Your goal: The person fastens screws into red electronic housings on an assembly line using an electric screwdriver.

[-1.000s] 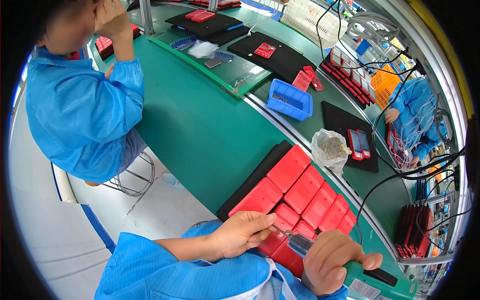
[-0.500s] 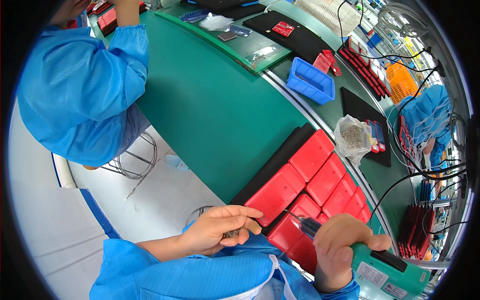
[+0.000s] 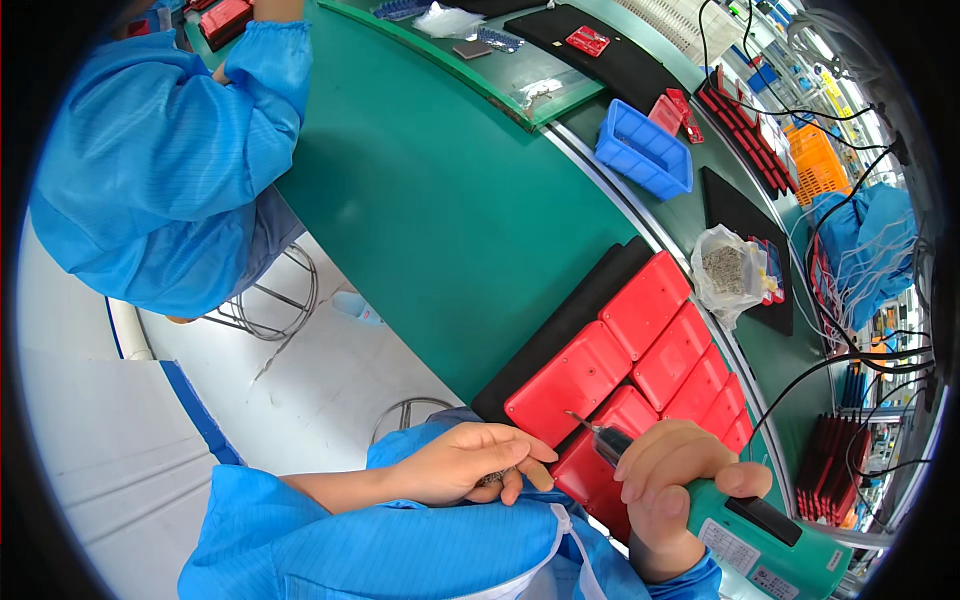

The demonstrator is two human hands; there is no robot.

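Note:
My right hand (image 3: 672, 478) is wrapped round a green electric screwdriver (image 3: 780, 552) with a black nose. The thin bit points left, its tip over the lower part of a red plastic casing (image 3: 570, 382); whether it touches cannot be told. My left hand (image 3: 468, 462) is curled around a small heap of screws (image 3: 490, 479), its fingertips beside the same casing's near edge. One fingertip wears a beige cover. Several similar red casings lie side by side in rows, with small holes near their corners. A black mat (image 3: 575, 318) shows along their far left side.
A clear bag of screws (image 3: 725, 272) and a blue bin (image 3: 645, 150) stand beyond a metal rail. Across the green table (image 3: 420, 210) at left sits a person in blue (image 3: 170, 180). Black cables (image 3: 830, 355) hang at right, above stacked red-edged pieces (image 3: 828, 470).
The view has shifted slightly. My left hand has moved right, closer to the casings and the screwdriver. The bit has shifted from the casing's edge to over its lower part.

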